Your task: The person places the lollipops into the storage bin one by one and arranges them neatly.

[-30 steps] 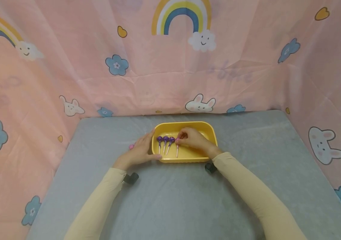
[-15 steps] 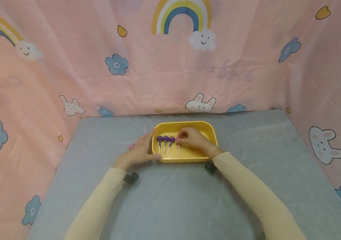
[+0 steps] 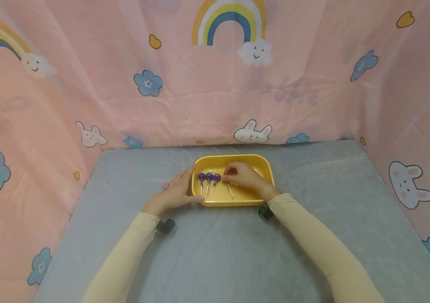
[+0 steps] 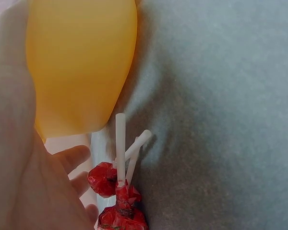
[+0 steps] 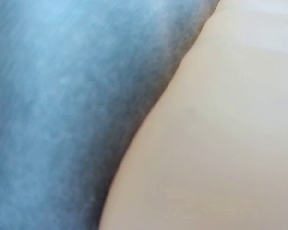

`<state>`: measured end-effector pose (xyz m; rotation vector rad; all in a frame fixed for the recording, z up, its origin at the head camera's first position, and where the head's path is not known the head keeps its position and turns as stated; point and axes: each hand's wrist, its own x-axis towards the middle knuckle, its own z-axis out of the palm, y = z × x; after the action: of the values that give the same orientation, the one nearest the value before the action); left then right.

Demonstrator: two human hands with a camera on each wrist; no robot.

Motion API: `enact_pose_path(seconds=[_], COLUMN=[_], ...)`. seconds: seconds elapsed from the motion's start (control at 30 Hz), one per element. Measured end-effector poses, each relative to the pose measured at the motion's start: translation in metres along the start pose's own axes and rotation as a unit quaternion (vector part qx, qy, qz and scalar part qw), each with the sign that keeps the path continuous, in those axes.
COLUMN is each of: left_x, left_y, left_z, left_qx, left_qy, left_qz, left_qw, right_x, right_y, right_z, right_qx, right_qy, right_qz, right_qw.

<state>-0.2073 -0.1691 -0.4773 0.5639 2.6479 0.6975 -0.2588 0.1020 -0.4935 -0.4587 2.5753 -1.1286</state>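
A yellow tray (image 3: 237, 203) stands on the grey table, with three purple-wrapped lollipops (image 3: 209, 176) lying side by side in its left part. My left hand (image 3: 173, 192) rests against the tray's left end, thumb at the front rim and fingers extended along the side. Inside the tray, my right hand (image 3: 246, 176) pinches a lollipop (image 3: 230, 192) near its head; the fingers cover the head and the white stick slants down to the right. Beside my left palm lie red-pink wrapped lollipops (image 4: 122, 218), their white sticks crossing. The right wrist view holds only blurred skin and grey cloth.
A grey cloth-covered table (image 3: 215, 252) extends around the tray. Behind it hangs a pink curtain (image 3: 200, 105) printed with rainbows, rabbits and flowers. Part of one pink lollipop head (image 3: 166, 185) shows left of my left hand.
The lollipop in my right fingers has turned, its stick's lower end swinging to the right, and its pink head is now hidden. My left hand stays in place on the tray.
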Motion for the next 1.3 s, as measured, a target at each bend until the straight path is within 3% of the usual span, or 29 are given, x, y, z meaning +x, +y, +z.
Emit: enact_pose_path(seconds=[0.87,1.3], left_x=[0.001,-0.002], left_y=[0.001,0.003], left_z=[0.001,-0.001], left_qx=[-0.008,-0.006], left_qy=[0.005,0.008], left_qz=[-0.002,0.004], left_qw=[1.0000,0.9999], right_x=[-0.002,-0.011], right_y=[0.000,-0.005], right_z=[-0.001,-0.010], right_qx=[0.006,0.002], right_qy=[0.019,0.003], right_qz=[0.020,0.033], right_qw=[0.9996,0.9994])
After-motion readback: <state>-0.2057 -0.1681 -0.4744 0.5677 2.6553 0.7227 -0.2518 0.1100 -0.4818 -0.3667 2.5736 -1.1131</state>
